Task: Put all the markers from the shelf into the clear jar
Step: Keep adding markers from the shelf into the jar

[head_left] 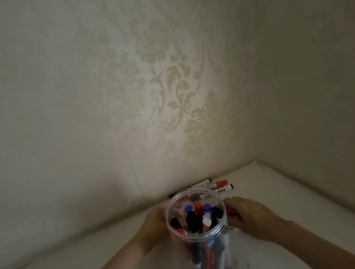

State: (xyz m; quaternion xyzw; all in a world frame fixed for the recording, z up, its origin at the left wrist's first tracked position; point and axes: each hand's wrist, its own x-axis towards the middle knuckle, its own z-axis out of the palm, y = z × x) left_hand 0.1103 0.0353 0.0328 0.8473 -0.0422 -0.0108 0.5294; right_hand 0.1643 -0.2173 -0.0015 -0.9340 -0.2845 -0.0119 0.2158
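A clear, round plastic jar with a ribbed screw rim stands open at the front of the white, matte shelf. It is packed with upright markers in the jar, smooth plastic cylinders with black, blue, red and white caps or ends.

The left hand lies against the jar's left wall, its fingers hidden behind the plastic, so I cannot tell whether they wrap round it. The right hand rests just beside the jar's right wall, fingers curled over a purple marker of which only a short stretch shows.

Behind the jar, near the back corner, three loose markers with white barrels lie on the shelf close together; two have black caps and one a red cap. One barrel carries black print that seems to read "MARKER"; the rest is too small to read.

Cream wallpaper with a faintly shiny floral damask pattern covers the walls.
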